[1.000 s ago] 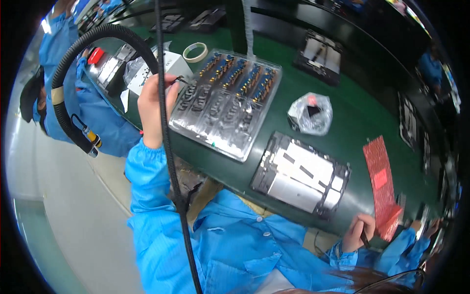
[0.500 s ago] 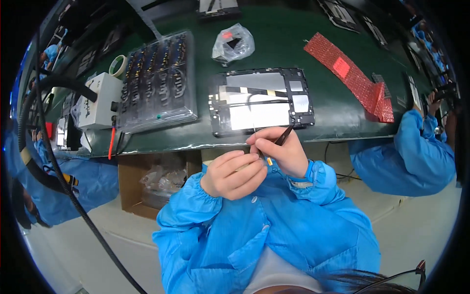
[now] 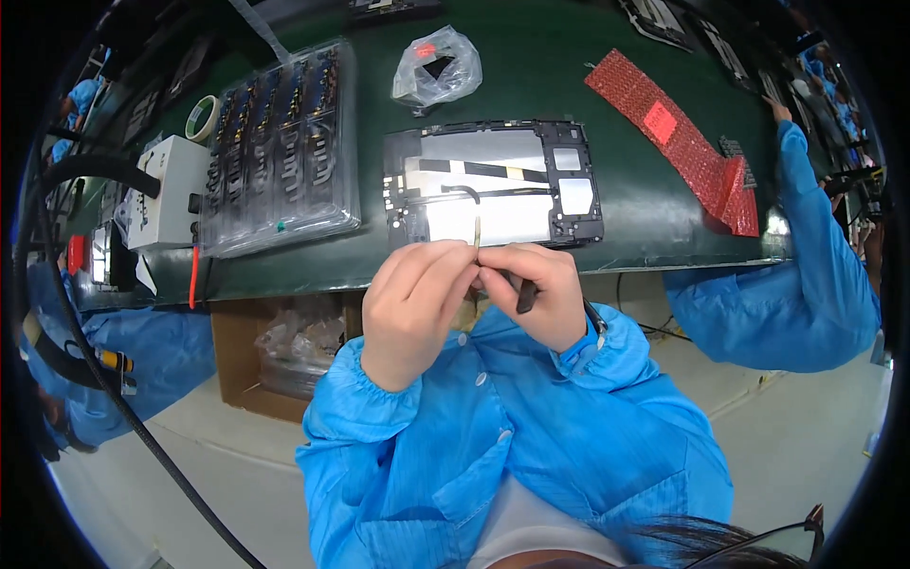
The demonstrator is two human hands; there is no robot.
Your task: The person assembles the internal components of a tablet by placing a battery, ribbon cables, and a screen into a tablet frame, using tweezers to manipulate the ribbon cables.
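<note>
Close together at the table's front edge, my two hands meet fingertip to fingertip. My left hand is closed, its thumb and fingers pinching the lower end of a thin flex cable. That cable rises from the fingertips and hooks to the left at its dark far end. Black tweezers lie within the curled fingers of my right hand, whose thumb and forefinger are also pinched at the cable's lower end. Just beyond the hands lies an opened tablet with a silver inside, a dark frame and a black strip across it.
To the left are clear plastic trays of small parts, a white box and a tape roll. A plastic bag lies behind the tablet. Red bubble wrap lies right, near a co-worker's blue sleeve. A carton stands below the table.
Both hands have come up toward the tablet, and their fingertips now meet on the cable. The tweezers have swung round in my right hand. The co-worker's arm at right has stretched forward.
</note>
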